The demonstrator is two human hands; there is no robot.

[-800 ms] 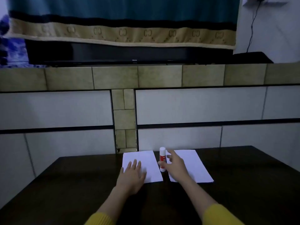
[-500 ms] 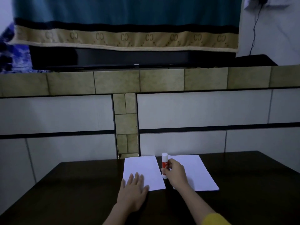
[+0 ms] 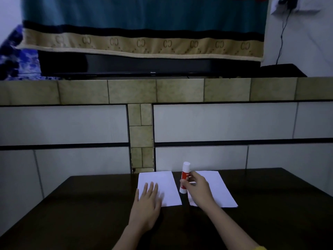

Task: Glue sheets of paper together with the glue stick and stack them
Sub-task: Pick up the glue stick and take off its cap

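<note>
The right hand (image 3: 197,188) pinched the lower body of a glue stick (image 3: 184,177), thumb and fingers curled round its red label band. The stick stood upright in the gap between two white sheets, its white cap on and pointing up. The left hand (image 3: 146,202) lay flat with fingers spread, pressing the near corner of the left sheet (image 3: 158,179). The right sheet (image 3: 216,186) lay under and beyond the right hand.

The glue stick looked light, rigid and smooth, so a firm pinch round the middle of the barrel would likely suit it; the cap would need pulling off first. The sheets looked thin, limp and easy to crease or slide on the dark, glossy table (image 3: 90,204), best steadied by a flat palm and lifted by an edge or corner.

Writing on the red label was too small to read. Beyond the hands, a cloth (image 3: 140,42) hanging over a dark screen carried a repeating interlocked double-C pattern.
</note>
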